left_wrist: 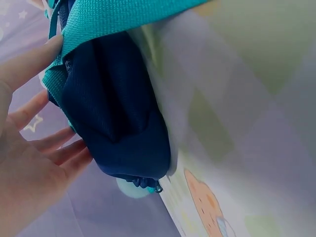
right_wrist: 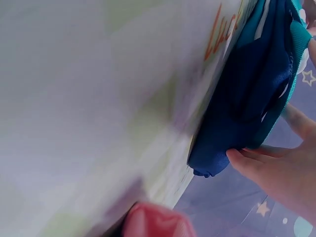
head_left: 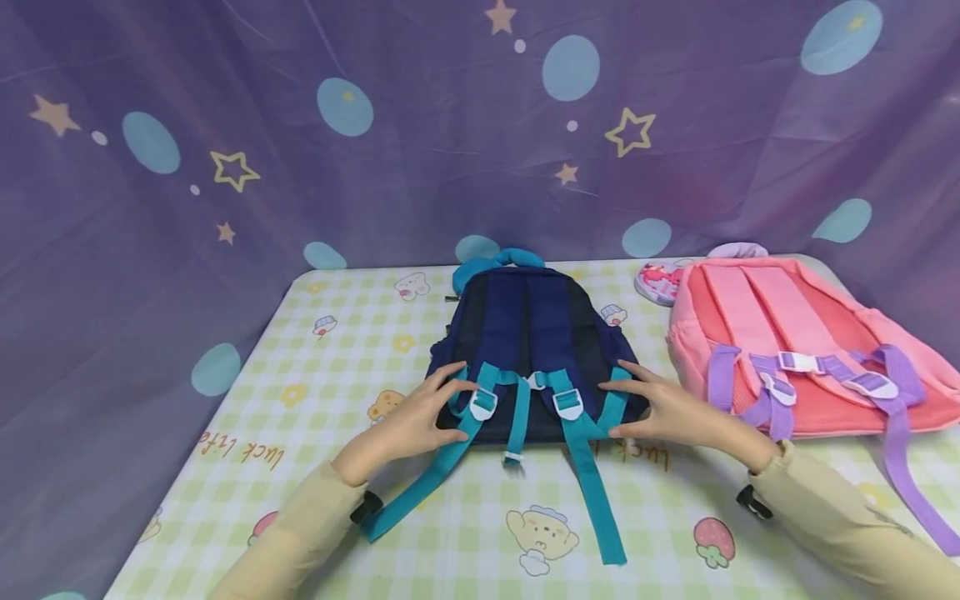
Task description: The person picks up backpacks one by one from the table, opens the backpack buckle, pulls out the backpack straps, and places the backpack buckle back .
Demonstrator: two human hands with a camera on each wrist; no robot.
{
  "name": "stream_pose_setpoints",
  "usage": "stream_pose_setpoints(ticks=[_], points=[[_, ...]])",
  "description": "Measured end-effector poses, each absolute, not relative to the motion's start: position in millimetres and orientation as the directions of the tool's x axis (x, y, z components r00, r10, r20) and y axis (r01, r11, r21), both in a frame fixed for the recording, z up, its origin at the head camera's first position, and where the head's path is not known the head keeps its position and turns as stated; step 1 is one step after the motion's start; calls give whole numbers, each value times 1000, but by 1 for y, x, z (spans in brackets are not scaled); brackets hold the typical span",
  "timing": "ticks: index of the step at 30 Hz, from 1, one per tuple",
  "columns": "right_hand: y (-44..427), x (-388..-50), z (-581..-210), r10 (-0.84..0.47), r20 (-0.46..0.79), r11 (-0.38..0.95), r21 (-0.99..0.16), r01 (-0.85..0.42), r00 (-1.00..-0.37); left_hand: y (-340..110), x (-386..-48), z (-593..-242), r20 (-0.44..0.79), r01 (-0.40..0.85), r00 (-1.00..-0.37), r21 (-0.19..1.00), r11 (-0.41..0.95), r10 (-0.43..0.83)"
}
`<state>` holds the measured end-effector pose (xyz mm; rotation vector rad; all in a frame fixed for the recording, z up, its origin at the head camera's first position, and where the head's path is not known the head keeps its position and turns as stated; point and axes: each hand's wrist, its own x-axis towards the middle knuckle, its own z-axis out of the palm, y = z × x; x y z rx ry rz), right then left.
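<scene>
The left hand [head_left: 420, 414] and right hand [head_left: 671, 410] are spread wide with fingers parted, one at each side of a navy-and-black fabric backpack [head_left: 545, 312], touching its sides and the teal webbing along them; neither has its fingers closed round anything. The backpack lies flat near the middle of the bench, its padded back facing up and its top pointing away from the person. Teal webbing straps [head_left: 595, 492] run through white plastic buckles [head_left: 567, 405] on its lower half, two long ends trailing toward the person. A rounded blue fabric loop [head_left: 521, 257] sits at its top. To the right, apart from it, a pink fabric backpack [head_left: 757, 304] also lies back-up, with purple webbing straps [head_left: 907, 487], one hanging toward the bench's near side. A small pink-patterned rounded piece [head_left: 658, 283] sits by its upper left. The bench [head_left: 315, 475] has a green-and-white checked cover printed with cartoon figures. Behind hangs a purple curtain [head_left: 450, 183] with stars and pale-blue ovals.
</scene>
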<state>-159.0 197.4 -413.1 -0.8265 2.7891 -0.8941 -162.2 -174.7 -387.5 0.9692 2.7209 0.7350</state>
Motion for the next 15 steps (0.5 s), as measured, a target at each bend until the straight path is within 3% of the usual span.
stream_pose_setpoints(ticks=[15], points=[[161, -171, -409, -569, 40, 650, -590, -479, -822, -207, -156, -386, 46, 512, -823, 495, 702, 567]])
